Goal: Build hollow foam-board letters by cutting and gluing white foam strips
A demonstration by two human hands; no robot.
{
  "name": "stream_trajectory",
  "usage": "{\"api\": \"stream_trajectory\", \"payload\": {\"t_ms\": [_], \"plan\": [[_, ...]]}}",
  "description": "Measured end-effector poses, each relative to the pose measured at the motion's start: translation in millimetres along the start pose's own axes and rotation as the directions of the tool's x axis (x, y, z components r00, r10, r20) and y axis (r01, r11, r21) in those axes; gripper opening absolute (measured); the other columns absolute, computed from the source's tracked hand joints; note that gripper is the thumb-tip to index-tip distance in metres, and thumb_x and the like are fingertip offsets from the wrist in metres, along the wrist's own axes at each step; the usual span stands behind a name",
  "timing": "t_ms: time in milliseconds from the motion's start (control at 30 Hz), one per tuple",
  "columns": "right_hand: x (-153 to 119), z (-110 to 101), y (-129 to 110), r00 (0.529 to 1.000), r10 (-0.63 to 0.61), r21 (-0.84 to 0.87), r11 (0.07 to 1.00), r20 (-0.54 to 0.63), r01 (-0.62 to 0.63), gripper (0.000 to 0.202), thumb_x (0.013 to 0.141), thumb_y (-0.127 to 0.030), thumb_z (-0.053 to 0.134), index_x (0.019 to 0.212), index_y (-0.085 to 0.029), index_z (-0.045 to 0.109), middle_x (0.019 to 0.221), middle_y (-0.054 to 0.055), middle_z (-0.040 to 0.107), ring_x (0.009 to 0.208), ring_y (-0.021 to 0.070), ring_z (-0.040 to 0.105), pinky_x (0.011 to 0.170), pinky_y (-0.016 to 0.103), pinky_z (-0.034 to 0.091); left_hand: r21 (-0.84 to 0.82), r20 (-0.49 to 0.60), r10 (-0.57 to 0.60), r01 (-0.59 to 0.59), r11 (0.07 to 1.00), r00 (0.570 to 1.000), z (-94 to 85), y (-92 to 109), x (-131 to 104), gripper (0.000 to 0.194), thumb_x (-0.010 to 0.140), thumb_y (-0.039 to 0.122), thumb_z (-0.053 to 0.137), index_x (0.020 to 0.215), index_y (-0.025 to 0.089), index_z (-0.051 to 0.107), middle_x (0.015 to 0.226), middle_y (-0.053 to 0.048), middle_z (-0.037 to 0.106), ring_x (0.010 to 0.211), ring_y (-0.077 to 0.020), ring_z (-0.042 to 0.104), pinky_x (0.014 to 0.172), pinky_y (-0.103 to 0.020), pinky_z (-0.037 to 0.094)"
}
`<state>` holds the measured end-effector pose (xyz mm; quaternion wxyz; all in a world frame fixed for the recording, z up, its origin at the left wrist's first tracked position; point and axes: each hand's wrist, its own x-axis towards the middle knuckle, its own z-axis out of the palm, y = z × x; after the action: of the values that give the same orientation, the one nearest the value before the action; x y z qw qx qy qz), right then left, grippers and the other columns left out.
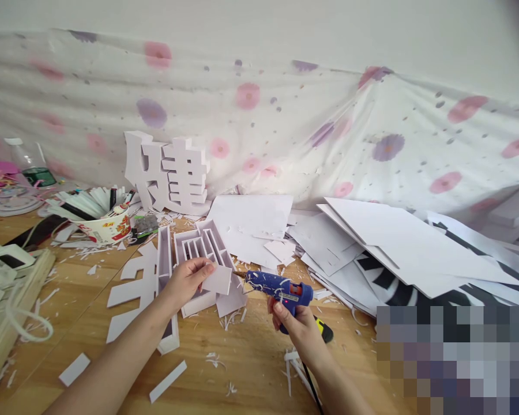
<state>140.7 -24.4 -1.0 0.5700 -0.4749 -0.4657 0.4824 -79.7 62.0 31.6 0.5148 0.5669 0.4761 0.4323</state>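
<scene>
Between the thumb and fingers of my left hand [189, 283] is a small white foam board piece [218, 280]. My right hand [298, 325] grips a blue hot glue gun [279, 288], its nozzle pointing left at the edge of that piece. Below and behind the piece lies a half-built white foam board character [211, 239] with upright walls and narrow compartments. My left hand and the piece hide part of it. Left of it are a long white walled strip [164, 253] and a flat cut-out shape [140, 276].
A finished white foam character [166, 173] stands against the flowered plastic sheet [246, 115]. White boards [406, 242] are stacked at right. A paper bowl [108, 226] of white sticks stands at left. A yellow-and-black tool [324, 329] and scraps [168, 380] lie on the wooden table.
</scene>
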Motion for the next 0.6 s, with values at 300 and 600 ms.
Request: {"api": "stream_trajectory", "payload": {"t_ms": [300, 600], "plan": [[2.8, -0.2, 6.9, 1.000, 0.011, 0.007, 1.000, -0.012, -0.011, 0.043, 0.068, -0.058, 0.066, 0.069, -0.016, 0.053, 0.057, -0.003, 0.047, 0.047, 0.0077, 0.039, 0.046, 0.023, 0.034, 0.013, -0.003, -0.003, 0.003, 1.000, 1.000, 0.2, -0.2, -1.6, 0.052, 0.052, 0.067, 0.065, 0.059, 0.015, 0.057, 0.046, 0.006, 0.045, 0.042, -0.0065, 0.037, 0.041, -0.020, 0.029], [2.5, -2.8, 11.5, 1.000, 0.017, -0.042, 0.999, -0.007, -0.017, 0.042, 0.068, -0.058, 0.066, 0.069, -0.018, 0.052, 0.053, -0.005, 0.044, 0.047, 0.0085, 0.039, 0.047, 0.024, 0.034, 0.068, -0.028, 0.041, -0.039, 0.997, 0.999, -0.4, -0.8, -0.8, 0.047, 0.056, 0.062, 0.065, 0.058, 0.015, 0.059, 0.045, 0.005, 0.045, 0.041, -0.0074, 0.038, 0.040, -0.020, 0.031]]}}
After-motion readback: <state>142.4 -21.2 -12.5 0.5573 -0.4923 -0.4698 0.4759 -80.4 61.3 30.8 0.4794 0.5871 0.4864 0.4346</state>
